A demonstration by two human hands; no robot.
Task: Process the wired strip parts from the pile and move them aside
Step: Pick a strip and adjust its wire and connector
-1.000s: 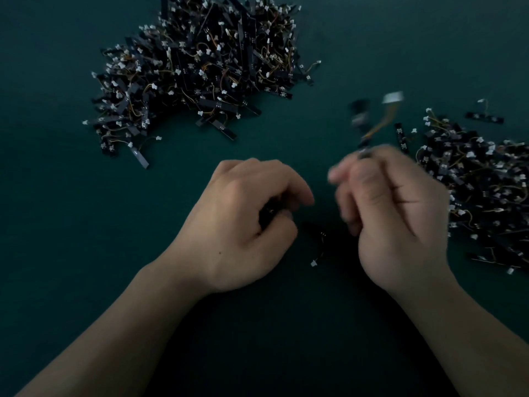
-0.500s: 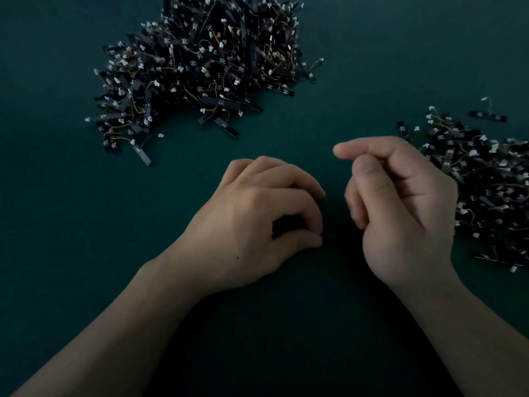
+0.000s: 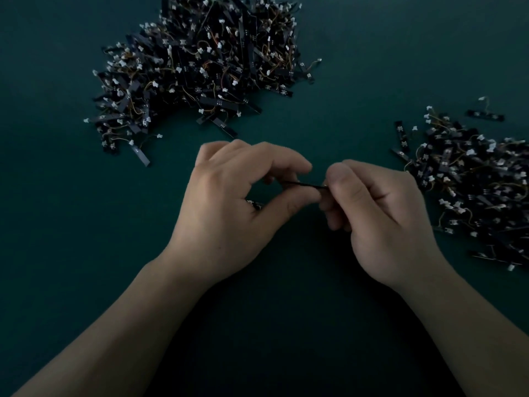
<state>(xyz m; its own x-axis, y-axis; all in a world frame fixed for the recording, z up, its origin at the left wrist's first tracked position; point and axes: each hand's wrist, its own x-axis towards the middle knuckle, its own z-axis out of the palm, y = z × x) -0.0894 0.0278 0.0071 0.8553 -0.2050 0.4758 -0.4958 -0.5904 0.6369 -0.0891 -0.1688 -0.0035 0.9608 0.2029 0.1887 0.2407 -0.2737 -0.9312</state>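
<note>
Dark green work surface (image 3: 372,53); no bin or tray in view, parts lie loose on it; large pile of wired strip parts (image 3: 200,61), far left; smaller heap (image 3: 472,181), right edge, judged the set-aside lot; left hand (image 3: 229,213) and right hand (image 3: 383,222), centre, each pinching one end of a single black strip (image 3: 303,184) between thumb and forefinger, other fingers curled. Risk: uneven pull may snap the thin strip or tear its wire; a slack pinch drops it.

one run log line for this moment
left hand: pinches thin black strip part | right hand: pinches its other end
</note>
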